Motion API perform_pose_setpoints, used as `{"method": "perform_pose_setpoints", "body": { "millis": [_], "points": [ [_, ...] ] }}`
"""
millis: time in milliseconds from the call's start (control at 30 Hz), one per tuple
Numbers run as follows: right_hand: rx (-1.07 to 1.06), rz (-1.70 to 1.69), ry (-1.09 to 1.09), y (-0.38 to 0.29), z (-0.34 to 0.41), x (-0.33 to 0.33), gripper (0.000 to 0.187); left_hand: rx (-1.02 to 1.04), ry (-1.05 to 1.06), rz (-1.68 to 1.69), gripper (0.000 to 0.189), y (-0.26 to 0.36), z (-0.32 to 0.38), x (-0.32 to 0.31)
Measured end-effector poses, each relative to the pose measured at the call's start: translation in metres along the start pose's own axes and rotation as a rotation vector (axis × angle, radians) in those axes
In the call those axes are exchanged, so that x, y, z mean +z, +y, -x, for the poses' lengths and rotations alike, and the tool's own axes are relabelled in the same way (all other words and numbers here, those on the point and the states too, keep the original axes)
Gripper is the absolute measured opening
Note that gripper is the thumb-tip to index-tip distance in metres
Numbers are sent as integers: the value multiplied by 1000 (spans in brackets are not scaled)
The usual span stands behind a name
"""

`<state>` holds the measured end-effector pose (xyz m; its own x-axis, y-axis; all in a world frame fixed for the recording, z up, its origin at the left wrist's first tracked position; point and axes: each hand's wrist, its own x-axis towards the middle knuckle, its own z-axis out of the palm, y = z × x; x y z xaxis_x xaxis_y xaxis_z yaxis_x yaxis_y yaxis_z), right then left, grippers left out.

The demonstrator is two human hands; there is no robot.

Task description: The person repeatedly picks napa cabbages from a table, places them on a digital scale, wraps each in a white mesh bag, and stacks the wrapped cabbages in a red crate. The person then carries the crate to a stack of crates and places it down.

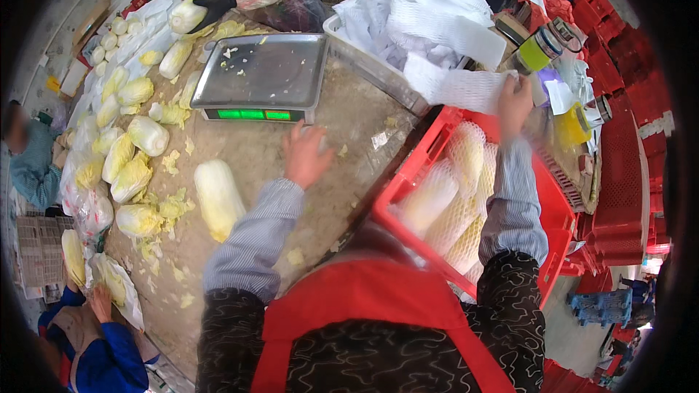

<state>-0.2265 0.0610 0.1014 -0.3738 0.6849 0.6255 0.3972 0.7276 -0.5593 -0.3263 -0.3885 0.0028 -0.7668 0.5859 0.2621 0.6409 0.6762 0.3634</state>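
My left hand point(307, 154) hovers with fingers apart just in front of the digital scale point(262, 71), whose steel pan carries only leaf scraps. Left of that hand lies a trimmed napa cabbage point(218, 199) on the table, near my sleeve. Above the red crate my right hand point(515, 106) pinches the end of a white foam net sleeve point(472, 90), which stretches left toward the foam heap. In the red plastic crate point(418, 248), several cabbages wrapped in foam netting point(458, 202) lie close together, partly hidden by my right arm.
A pale plastic basket point(377, 73) holds a heap of foam net sleeves point(431, 5). Loose napa cabbages point(147, 136) and leaf scraps cover the table's left side. A co-worker's black-gloved hand point(214, 11) holds a cabbage behind the scale. Jars point(538, 49) stand at right.
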Motion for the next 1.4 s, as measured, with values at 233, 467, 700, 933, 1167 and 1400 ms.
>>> {"method": "perform_pose_setpoints", "body": {
  "millis": [233, 467, 700, 933, 1167, 1400],
  "points": [
    [-332, -566, -728, -147, 63, -82, 25, 287, 295, 746, 61, 118, -15, -68],
    [297, -1093, -901, -187, 94, -31, 28, -71, -471, 2048, 49, 110, 4, -109],
    [614, -1313, -934, -241, 233, 37, 32, -403, 418, 1323, 54, 73, 50, -83],
    [1013, -1629, -1848, -237, 273, 46, 39, -696, 468, 1406, 20, 17, 105, -112],
    [838, -1267, -1949, -224, 287, 19, 42, -659, -465, 1214, 37, -33, 169, -188],
    [776, -1067, -2154, -240, 303, 29, 45, -750, -83, 1674, 49, -85, 182, -173]
  ]
}}
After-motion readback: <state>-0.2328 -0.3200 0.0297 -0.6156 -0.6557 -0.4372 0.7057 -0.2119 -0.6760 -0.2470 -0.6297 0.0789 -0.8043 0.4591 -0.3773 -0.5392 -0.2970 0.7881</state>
